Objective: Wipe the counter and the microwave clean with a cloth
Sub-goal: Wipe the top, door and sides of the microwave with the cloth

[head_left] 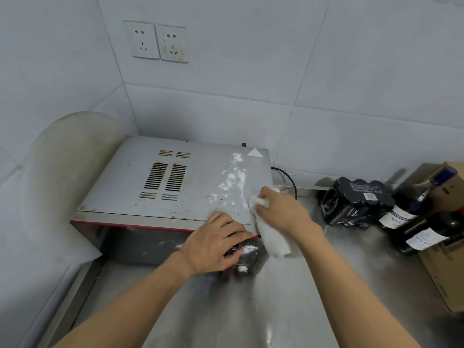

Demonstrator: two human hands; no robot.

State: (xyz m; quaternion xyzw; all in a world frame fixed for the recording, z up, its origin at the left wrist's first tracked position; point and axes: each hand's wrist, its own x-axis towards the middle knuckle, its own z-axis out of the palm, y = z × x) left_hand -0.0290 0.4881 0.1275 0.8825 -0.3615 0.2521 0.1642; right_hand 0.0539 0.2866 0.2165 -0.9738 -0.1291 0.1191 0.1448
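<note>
Fingers (261,197) bunching cloth (272,237), tail toward viewer

The microwave (175,182) top is matt grey metal, scuffed, rust-stained around its vent slots and dusted with white powder. The bench (288,310) is brushed stainless steel with a dull sheen. The cloth (272,237) looks soft, white and fibrous. The wall tiles (251,59) are smooth, faintly glossy. A cardboard box (442,272) is matt brown.

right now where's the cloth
In the head view the white cloth is gripped in the right hand at the right front corner of the microwave top, its loose end hanging down beside the left hand.
</note>
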